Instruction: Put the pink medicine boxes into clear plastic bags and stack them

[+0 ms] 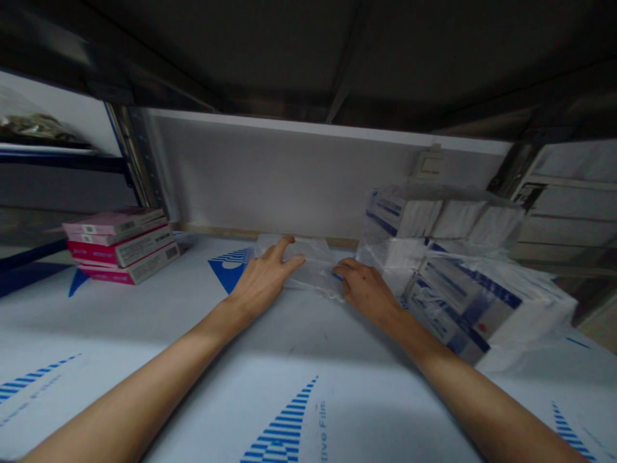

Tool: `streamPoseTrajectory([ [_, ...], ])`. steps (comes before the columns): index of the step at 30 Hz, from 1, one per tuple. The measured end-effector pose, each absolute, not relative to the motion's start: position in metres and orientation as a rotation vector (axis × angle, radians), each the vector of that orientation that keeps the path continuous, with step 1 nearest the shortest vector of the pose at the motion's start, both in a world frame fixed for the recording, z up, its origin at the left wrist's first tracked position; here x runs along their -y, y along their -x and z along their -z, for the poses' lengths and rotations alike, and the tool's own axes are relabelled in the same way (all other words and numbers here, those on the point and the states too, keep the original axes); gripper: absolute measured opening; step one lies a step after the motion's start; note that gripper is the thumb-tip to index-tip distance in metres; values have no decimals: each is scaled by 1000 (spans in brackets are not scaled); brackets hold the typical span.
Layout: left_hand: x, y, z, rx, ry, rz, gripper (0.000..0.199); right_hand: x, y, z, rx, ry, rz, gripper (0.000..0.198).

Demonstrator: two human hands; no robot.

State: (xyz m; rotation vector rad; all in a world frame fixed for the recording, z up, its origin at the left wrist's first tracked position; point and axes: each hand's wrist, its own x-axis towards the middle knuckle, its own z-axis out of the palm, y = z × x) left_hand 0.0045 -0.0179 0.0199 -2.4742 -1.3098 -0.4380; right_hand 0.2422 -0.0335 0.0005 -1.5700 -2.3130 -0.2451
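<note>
Toward the back of the shelf lies a flat piece of translucent plastic, crinkled along its front edge; I cannot make out whether it is a bag or a loose sheet. My left hand rests on its left side, with thumb and forefinger spread apart. At the right edge, my right hand has its fingers curled over the plastic and seems to grip it. Close beside that hand stand white and blue boxes, bundled in clear wrap and stacked, the nearer ones tilted.
Pink and white boxes form a small stack on the left. The shelf board carries blue-printed protective film. A dark upper shelf hangs low overhead, and a pale wall closes the back. Metal uprights stand at both sides.
</note>
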Motion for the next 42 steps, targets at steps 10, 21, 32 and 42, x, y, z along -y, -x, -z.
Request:
streamPoseTrajectory([
  [10,12,-3,-16,1480,2294,267,57,39,-234,-7,2322,1685,291,34],
  [21,16,-7,-19,1525,2344,258,43,49,-232,-10,2351,1898,404,55],
  [32,10,-4,-17,1423,2549,394,32,37,-238,-6,2208,1719,27,30],
  [42,36,10,-44,1336,3053,-78,63,65,-260,-38,2667,1696,-405,74],
])
